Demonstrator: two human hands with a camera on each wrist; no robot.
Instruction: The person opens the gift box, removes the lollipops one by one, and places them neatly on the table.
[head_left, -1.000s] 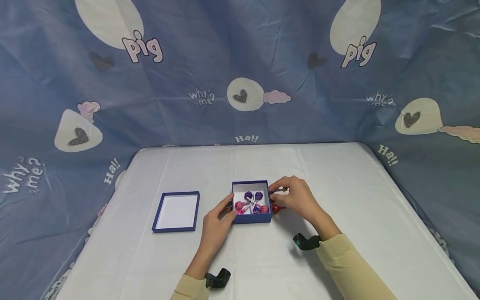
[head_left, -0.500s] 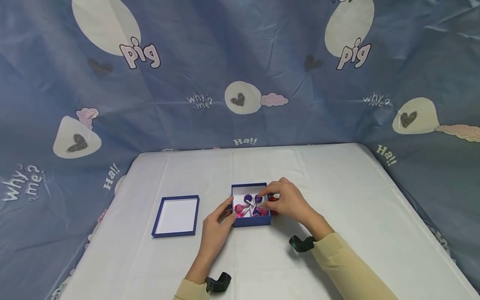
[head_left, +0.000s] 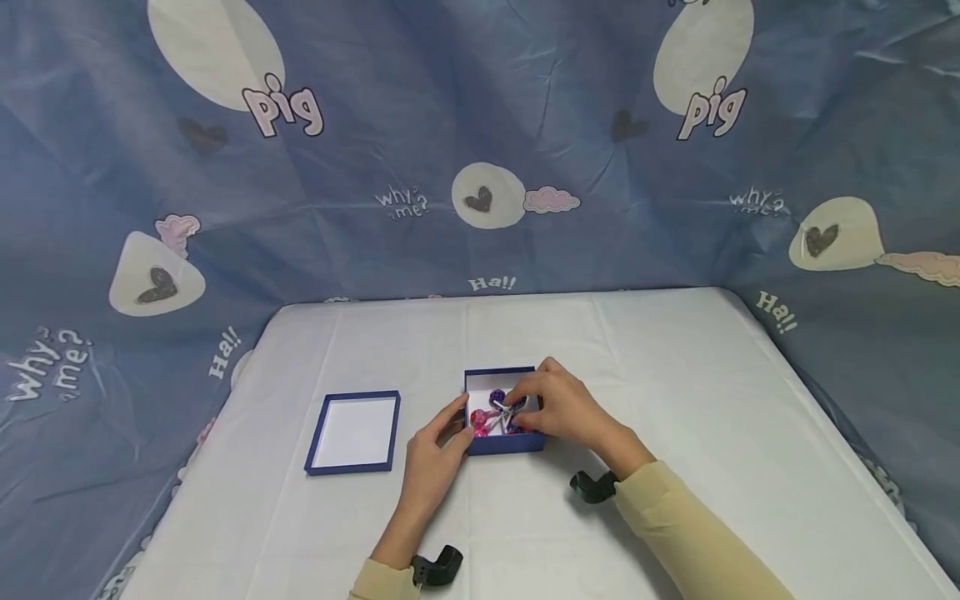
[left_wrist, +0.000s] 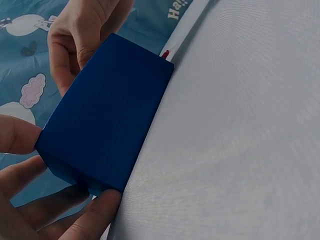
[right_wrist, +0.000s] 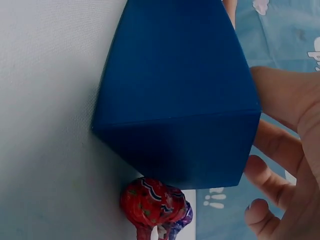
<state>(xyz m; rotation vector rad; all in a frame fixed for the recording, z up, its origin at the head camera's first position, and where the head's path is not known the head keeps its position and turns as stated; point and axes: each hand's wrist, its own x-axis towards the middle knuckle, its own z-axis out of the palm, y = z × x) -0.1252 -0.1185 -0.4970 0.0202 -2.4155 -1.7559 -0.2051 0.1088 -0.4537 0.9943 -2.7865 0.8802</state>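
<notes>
An open blue box (head_left: 504, 444) with a white inside holds several lollipops, among them a purple lollipop (head_left: 497, 397) and a pink lollipop (head_left: 478, 418). My left hand (head_left: 433, 458) grips the box's left side, its thumb at the near corner. In the left wrist view its fingers lie along the edges of the blue wall (left_wrist: 105, 110). Over the right part of the box, my right hand (head_left: 566, 408) reaches in and pinches a lollipop among the white sticks, mostly hidden by the fingers. The right wrist view shows its thumb over the box rim.
A matching blue lid (head_left: 352, 469) lies left of the box, white inside up. Against the box's outer right side, a red lollipop (right_wrist: 147, 202) and a purple-wrapped lollipop (right_wrist: 184, 220) lie on the white tablecloth (head_left: 645, 375). A blue printed curtain (head_left: 487, 100) stands behind.
My right hand has moved left from beside the box's right wall to inside the box, among the lollipops. The left hand keeps its grip on the box.
</notes>
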